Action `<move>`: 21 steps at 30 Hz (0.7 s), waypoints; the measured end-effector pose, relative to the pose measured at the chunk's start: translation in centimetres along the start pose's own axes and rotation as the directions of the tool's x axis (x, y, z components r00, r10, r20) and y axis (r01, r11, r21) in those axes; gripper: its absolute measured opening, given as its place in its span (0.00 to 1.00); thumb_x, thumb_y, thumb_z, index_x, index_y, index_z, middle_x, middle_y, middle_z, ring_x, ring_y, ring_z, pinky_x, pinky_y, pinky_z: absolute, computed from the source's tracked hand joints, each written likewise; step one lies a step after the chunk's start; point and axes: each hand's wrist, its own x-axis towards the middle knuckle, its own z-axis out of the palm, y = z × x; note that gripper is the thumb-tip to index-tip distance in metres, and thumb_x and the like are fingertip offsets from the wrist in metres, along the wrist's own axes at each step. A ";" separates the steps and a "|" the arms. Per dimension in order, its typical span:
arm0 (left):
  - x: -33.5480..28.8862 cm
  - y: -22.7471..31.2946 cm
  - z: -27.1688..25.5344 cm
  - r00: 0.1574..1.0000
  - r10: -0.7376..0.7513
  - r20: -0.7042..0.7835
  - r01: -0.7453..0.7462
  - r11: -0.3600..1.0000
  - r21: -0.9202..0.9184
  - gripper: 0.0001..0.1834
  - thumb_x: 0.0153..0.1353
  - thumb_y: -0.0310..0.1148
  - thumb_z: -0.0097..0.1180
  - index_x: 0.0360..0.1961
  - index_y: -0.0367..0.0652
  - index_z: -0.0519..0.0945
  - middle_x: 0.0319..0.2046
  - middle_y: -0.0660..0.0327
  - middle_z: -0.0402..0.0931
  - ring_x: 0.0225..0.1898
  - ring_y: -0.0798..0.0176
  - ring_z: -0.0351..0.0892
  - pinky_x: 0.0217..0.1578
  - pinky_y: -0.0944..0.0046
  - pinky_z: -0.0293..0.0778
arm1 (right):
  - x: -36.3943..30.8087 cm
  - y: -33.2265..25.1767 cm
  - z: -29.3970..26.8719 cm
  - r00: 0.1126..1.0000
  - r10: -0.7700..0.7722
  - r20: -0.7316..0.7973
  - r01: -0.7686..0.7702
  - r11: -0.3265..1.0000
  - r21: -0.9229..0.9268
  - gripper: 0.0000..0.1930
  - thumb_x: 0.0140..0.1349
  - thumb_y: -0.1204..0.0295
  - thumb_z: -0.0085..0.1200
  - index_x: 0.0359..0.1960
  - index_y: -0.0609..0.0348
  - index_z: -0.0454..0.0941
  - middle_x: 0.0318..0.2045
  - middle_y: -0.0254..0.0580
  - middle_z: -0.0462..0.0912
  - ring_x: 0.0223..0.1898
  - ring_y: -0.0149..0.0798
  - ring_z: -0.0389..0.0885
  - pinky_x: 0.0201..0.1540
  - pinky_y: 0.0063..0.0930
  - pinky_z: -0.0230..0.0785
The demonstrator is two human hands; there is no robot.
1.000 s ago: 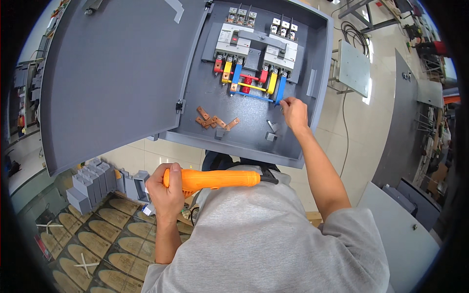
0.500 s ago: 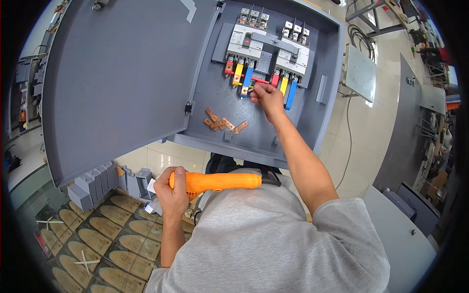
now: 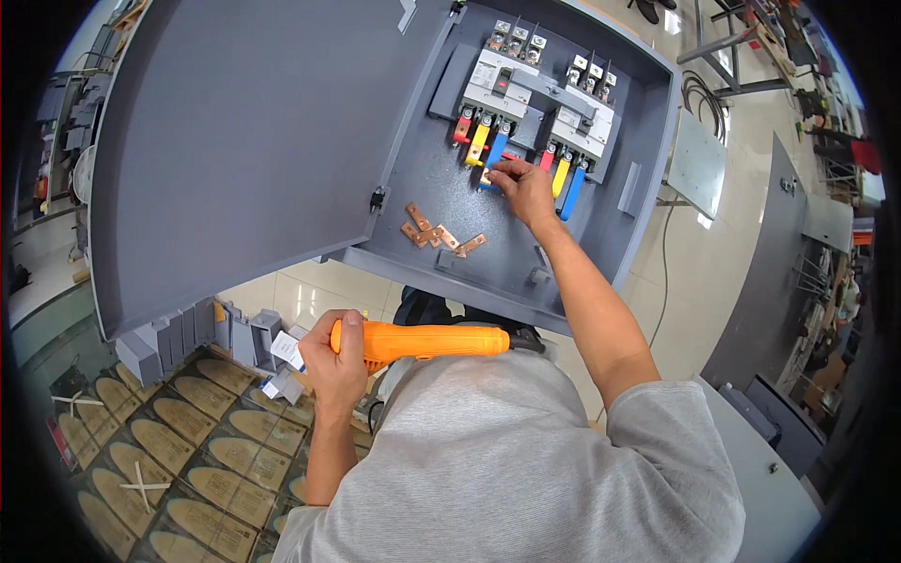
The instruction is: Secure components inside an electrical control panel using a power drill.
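My left hand [image 3: 338, 371] grips an orange handheld power tool [image 3: 436, 341], held sideways before my belly with its black end to the right. Inside a grey metal cabinet [image 3: 413, 267], my right hand [image 3: 527, 194] is closed in a pinch at the lower end of a blue-sleeved busbar [image 3: 496, 148]. Its fingertips hide whatever they hold. Left of that bar hang a yellow busbar [image 3: 479, 139] and a red busbar [image 3: 464, 128], below the left circuit breaker [image 3: 489, 84]. The right circuit breaker [image 3: 584, 127] also carries red, yellow and blue bars.
Several bare copper strips [image 3: 446, 238] lie loose on the cabinet's back panel. The cabinet door [image 3: 244, 150] stands wide at the left. Stacked brown panels [image 3: 211, 479] and grey boxes [image 3: 249, 338] are at lower left. A pale metal plate [image 3: 696, 155] stands on the right.
The cabinet appears shifted slightly right and down in view. My right hand stays pinched at the blue bar's lower end, and my left hand still holds the orange tool.
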 end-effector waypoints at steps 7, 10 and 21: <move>-0.4 -1.9 -0.2 1.000 0.001 -0.022 -0.002 1.000 -0.030 0.19 0.73 0.38 0.53 0.33 0.31 0.83 0.25 0.63 0.80 0.28 0.72 0.73 0.32 0.67 0.70 | 0.2 -1.2 0.4 0.942 -0.262 0.208 0.330 0.831 -0.448 0.08 0.63 0.70 0.65 0.42 0.56 0.89 0.40 0.50 0.87 0.41 0.58 0.86 0.47 0.46 0.80; -0.5 -1.5 -0.2 0.999 0.005 -0.032 -0.006 0.999 -0.041 0.19 0.74 0.37 0.52 0.33 0.31 0.83 0.25 0.62 0.80 0.28 0.72 0.74 0.32 0.67 0.70 | 0.0 -1.4 0.6 0.936 -0.264 0.231 0.348 0.791 -0.504 0.09 0.64 0.70 0.64 0.42 0.57 0.89 0.40 0.50 0.86 0.42 0.57 0.85 0.48 0.47 0.79; -0.8 -2.4 0.1 0.998 -0.015 -0.064 0.008 0.994 -0.112 0.18 0.71 0.37 0.57 0.34 0.29 0.84 0.22 0.55 0.81 0.27 0.66 0.77 0.33 0.62 0.74 | 0.5 -1.1 0.0 0.924 -0.270 0.269 0.377 0.754 -0.538 0.10 0.65 0.67 0.63 0.45 0.56 0.88 0.42 0.50 0.83 0.44 0.57 0.84 0.49 0.49 0.78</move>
